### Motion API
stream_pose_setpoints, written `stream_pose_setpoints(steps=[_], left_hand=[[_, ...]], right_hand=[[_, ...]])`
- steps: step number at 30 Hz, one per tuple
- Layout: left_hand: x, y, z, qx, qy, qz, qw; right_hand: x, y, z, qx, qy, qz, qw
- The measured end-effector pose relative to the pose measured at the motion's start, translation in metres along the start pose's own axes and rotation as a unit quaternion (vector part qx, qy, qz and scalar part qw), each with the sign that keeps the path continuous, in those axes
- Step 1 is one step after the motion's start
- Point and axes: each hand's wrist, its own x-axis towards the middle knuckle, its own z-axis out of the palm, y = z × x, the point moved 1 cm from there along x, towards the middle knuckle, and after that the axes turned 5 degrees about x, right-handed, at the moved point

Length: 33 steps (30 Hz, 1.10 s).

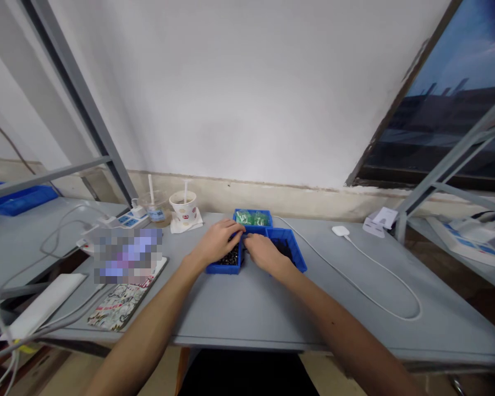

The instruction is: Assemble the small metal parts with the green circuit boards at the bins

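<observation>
My left hand (221, 242) rests over a blue bin (223, 269) of small dark, shiny parts (231, 257). Its fingers are bent and pinched together at the bin's right side. Close beside it, my right hand (263, 253) is closed, fingertips near those of the left. Whatever lies between the fingertips is too small or hidden to make out. Right of my right hand stands a second blue bin (300, 260) with black pieces (284, 248) in it. Behind both hands, another blue bin (264, 212) holds green pieces that look like circuit boards (249, 219).
Two drink cups with straws, one paper (183, 212) and one clear (158, 213), stand back left beside a power strip (132, 219). A patterned notebook (124, 302) lies at left. The white cable (379, 305) of a charger (340, 231) loops across the right of the grey table (239, 313).
</observation>
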Motion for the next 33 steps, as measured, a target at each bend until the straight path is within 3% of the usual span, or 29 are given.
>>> stream_pose_setpoints(steps=[8, 16, 20, 26, 33], left_hand=[[0.000, 0.007, 0.005, 0.018, -0.026, 0.019, 0.999], [0.000, 0.009, 0.004, 0.030, -0.022, 0.012, 0.999], [0.000, 0.006, 0.007, 0.041, -0.002, -0.009, 0.999], [0.000, 0.006, 0.009, 0.051, -0.009, -0.006, 0.999], [0.000, 0.007, 0.006, 0.026, -0.023, 0.020, 0.999]], right_hand=[[0.002, -0.001, 0.001, 0.000, -0.006, 0.012, 1.000], [0.002, 0.010, 0.005, 0.014, 0.030, -0.009, 0.999], [0.003, 0.021, 0.001, 0.109, 0.128, -0.043, 0.985], [-0.010, 0.030, -0.005, 0.249, 0.311, -0.135, 0.907], [-0.017, 0.026, -0.004, 0.274, 0.373, -0.183, 0.868]])
